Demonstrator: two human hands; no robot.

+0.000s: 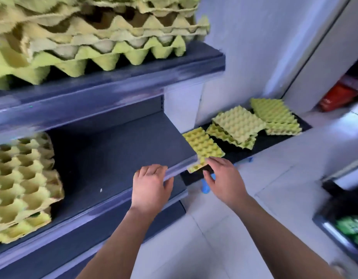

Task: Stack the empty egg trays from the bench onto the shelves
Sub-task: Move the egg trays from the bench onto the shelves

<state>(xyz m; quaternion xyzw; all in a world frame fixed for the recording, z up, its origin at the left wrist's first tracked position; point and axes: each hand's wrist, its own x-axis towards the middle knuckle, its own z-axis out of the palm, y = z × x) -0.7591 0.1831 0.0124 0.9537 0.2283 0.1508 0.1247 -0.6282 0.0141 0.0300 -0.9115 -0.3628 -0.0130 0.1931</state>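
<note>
Nearest, the left hand (151, 186) is held spread and empty over the shelf edge (180, 168). The right hand (224, 178) is spread too; its fingertips (209, 161) are seen at the near end of a green egg tray (202, 146), whether gripped cannot be told. The tray's long axis runs away from them along the bench (274, 137). More tray piles (240, 123) lie beyond.

Pale walls (244, 47) meet a floor of large light tiles (224, 228). A white slanted panel (323, 63) stands at the right, red packets (335, 98) tucked beside it. Low on the right, a dark rack (335, 228) holds green packets (353, 228). Soft, bluish light.
</note>
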